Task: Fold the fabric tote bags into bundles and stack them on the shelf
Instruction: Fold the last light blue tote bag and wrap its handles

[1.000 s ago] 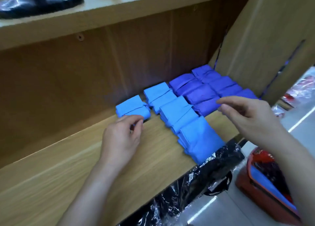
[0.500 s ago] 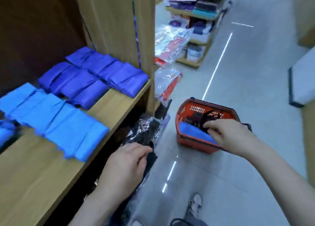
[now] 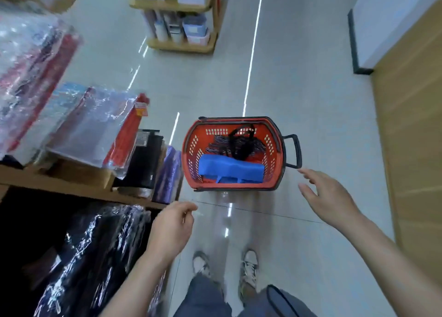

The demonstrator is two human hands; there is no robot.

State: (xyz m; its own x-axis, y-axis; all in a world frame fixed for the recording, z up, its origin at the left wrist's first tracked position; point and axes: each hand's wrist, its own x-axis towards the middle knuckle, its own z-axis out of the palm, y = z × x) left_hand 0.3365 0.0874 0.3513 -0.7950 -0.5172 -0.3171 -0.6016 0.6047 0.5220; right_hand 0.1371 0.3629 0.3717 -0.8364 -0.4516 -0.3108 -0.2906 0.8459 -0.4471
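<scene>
Blue tote (image 3: 230, 170) lies flat in the red basket (image 3: 275, 134) on the floor, dark items behind it. Right hand (image 3: 327, 197) reaches near the basket's corner — fingers spread, empty. Left hand (image 3: 171, 230) loosely curled, holding nothing — beside the shelf (image 3: 71, 185) edge.

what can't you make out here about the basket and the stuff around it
Head view only:
- Under the blue tote bag in the red basket: the bag covers anything that lies below it.
- Black item behind it: dark and tangled, so its kind is unclear.
- Wrapped packets on the left: motion blur hides their labels.
- Right hand: the palm is turned away from the camera.
</scene>
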